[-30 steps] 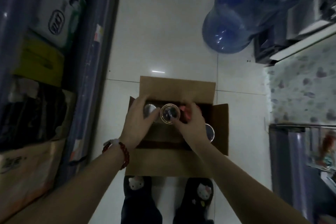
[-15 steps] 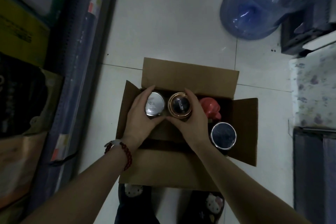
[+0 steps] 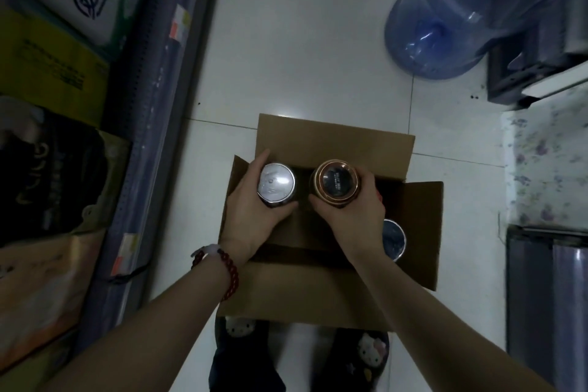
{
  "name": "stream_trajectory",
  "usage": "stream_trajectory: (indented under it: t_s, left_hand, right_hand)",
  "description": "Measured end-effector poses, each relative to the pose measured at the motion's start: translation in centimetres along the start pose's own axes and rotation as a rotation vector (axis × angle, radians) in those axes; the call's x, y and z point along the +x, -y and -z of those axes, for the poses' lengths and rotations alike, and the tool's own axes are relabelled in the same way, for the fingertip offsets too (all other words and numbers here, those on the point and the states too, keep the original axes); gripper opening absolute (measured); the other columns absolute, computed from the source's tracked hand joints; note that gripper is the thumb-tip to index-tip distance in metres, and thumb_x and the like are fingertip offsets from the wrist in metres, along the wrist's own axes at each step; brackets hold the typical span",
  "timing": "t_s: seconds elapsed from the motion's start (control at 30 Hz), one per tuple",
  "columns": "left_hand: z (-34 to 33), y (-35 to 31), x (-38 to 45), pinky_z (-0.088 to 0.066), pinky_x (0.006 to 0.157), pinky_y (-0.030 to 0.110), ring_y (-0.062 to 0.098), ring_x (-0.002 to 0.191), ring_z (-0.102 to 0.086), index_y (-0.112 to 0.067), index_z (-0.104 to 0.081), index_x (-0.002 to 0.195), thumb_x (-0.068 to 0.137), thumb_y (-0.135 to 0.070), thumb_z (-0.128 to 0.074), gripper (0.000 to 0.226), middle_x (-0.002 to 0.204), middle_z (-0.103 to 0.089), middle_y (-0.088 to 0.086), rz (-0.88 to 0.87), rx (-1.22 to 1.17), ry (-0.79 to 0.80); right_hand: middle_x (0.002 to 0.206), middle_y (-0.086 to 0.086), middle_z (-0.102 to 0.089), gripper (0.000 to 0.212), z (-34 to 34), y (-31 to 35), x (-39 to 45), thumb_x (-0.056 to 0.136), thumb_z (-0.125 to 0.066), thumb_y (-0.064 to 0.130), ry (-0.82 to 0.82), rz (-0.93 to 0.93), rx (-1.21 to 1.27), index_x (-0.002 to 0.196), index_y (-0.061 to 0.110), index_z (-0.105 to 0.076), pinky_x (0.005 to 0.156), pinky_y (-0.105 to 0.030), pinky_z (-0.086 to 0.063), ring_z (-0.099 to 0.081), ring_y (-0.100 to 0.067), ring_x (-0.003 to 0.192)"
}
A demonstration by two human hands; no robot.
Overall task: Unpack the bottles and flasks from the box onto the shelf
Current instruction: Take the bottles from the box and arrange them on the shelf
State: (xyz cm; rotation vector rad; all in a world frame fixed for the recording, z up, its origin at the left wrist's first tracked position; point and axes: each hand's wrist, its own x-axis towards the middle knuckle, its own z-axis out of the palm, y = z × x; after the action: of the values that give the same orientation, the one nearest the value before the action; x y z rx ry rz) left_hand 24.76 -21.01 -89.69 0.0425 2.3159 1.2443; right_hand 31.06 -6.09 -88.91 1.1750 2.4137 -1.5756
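Three flasks over open box [image 3: 334,296], left hand [image 3: 254,216] gripping silver-capped flask [image 3: 276,182], right hand [image 3: 356,219] gripping copper-rimmed flask [image 3: 336,183]

third flask [image 3: 394,240] half hidden behind right hand [image 3: 356,219]; flask bodies unseen.

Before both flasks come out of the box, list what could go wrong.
1. The left hand and right hand each grip one flask, the silver-lidded flask and the copper-rimmed flask; a one-handed hold could slip.
2. The raised box flaps might snag a flask.
3. The third flask sits under the right wrist and could be knocked.
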Motion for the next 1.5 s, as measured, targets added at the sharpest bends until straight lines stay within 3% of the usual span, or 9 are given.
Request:
stream_trajectory:
  t_s: [0.27, 0.37, 0.5, 0.6, 0.8, 0.97, 1.1, 1.37, 1.5]
  left_hand:
    - [4.0, -10.6, -4.2, -0.038, 0.073, -0.002, 0.003, 0.097, -0.053, -0.039, -0.041, 0.111, 0.06, -0.028, -0.087, 0.07, 0.105, -0.055, -0.019, -0.02, 0.04, -0.101]
    - [6.0, -16.1, -5.6, -0.05, 0.088, 0.016, 0.007, 0.099, -0.059, -0.036, -0.048, 0.112, 0.057, -0.031, -0.087, 0.067, 0.106, -0.062, -0.015, -0.066, -0.002, -0.13]
    - [8.9, -25.7, -7.9, -0.053, 0.091, 0.038, 0.01, 0.103, -0.061, -0.037, -0.051, 0.111, 0.047, -0.052, -0.082, 0.073, 0.109, -0.063, -0.013, -0.135, -0.048, -0.092]
    - [11.2, -34.0, -10.0, -0.053, 0.09, 0.038, 0.013, 0.103, -0.06, -0.039, -0.048, 0.108, 0.044, -0.052, -0.082, 0.073, 0.11, -0.061, -0.008, -0.198, -0.063, -0.062]
    - [14.6, -51.1, -15.3, -0.053, 0.087, 0.028, -0.001, 0.094, -0.063, -0.042, -0.053, 0.094, 0.045, -0.035, -0.091, 0.062, 0.099, -0.067, -0.015, -0.334, -0.229, 0.095]
    - [15.6, -64.4, -19.5, -0.05, 0.078, 0.01, -0.001, 0.092, -0.065, -0.02, -0.057, 0.108, 0.056, -0.021, -0.09, 0.062, 0.101, -0.069, -0.01, -0.489, -0.299, 0.257]
    - [15.3, -73.0, -24.3, -0.052, 0.084, 0.019, 0.006, 0.098, -0.068, -0.017, -0.063, 0.111, 0.056, -0.025, -0.089, 0.062, 0.103, -0.073, -0.007, -0.641, -0.319, 0.378]
    - [13.0, -84.1, -35.4, -0.056, 0.089, 0.044, 0.017, 0.094, -0.071, -0.027, -0.07, 0.101, 0.057, -0.039, -0.085, 0.048, 0.097, -0.076, -0.008, -0.834, -0.317, 0.585]
    - [11.1, -88.6, -42.1, -0.057, 0.082, 0.036, 0.015, 0.09, -0.071, -0.019, -0.071, 0.097, 0.066, -0.022, -0.084, 0.034, 0.094, -0.076, -0.002, -0.836, -0.388, 0.703]
  right_hand:
    - [0.121, 0.01, -0.061, 0.068, 6.7, 8.5, -3.0, 0.062, -0.086, 0.03, -0.008, 0.009, 0.081, 0.118, 0.026, -0.047, 0.094, -0.022, -0.046, -0.057, -0.008, 0.11]
    - [0.118, 0.007, -0.063, 0.078, 10.2, 13.2, -4.8, 0.056, -0.087, 0.039, -0.035, 0.012, 0.131, 0.123, 0.028, -0.046, 0.09, -0.037, -0.055, -0.064, -0.017, 0.104]
    - [0.107, 0.01, -0.066, 0.069, 17.3, 20.7, -8.2, 0.058, -0.086, 0.037, -0.093, 0.04, 0.16, 0.115, 0.031, -0.049, 0.08, -0.017, -0.049, -0.063, -0.009, 0.097]
    - [0.097, 0.019, -0.066, 0.065, 23.1, 26.7, -11.0, 0.058, -0.086, 0.033, -0.164, 0.085, 0.207, 0.111, 0.038, -0.05, 0.084, -0.02, -0.049, -0.061, 0.002, 0.091]
    - [0.097, 0.022, -0.063, 0.076, 35.0, 37.7, -15.4, 0.052, -0.09, 0.036, -0.38, 0.215, 0.333, 0.113, 0.036, -0.045, 0.092, -0.024, -0.048, -0.06, 0.008, 0.094]
    - [0.104, 0.008, -0.068, 0.061, 45.7, 44.9, -20.1, 0.06, -0.089, 0.022, -0.561, 0.34, 0.427, 0.112, 0.017, -0.057, 0.091, -0.025, -0.049, -0.064, 0.0, 0.097]
    - [0.103, 0.006, -0.071, 0.053, 52.8, 48.3, -24.4, 0.059, -0.087, 0.03, -0.705, 0.408, 0.465, 0.105, 0.025, -0.063, 0.093, -0.033, -0.051, -0.067, -0.009, 0.099]
    - [0.093, 0.008, -0.074, 0.04, 65.4, 51.2, -35.5, 0.064, -0.086, 0.025, -0.897, 0.505, 0.426, 0.099, 0.023, -0.067, 0.08, -0.02, -0.054, -0.068, -0.001, 0.086]
    - [0.095, 0.009, -0.075, 0.049, 71.1, 51.3, -41.3, 0.057, -0.086, 0.042, -0.979, 0.514, 0.353, 0.099, 0.025, -0.07, 0.088, -0.035, -0.056, -0.07, -0.006, 0.091]
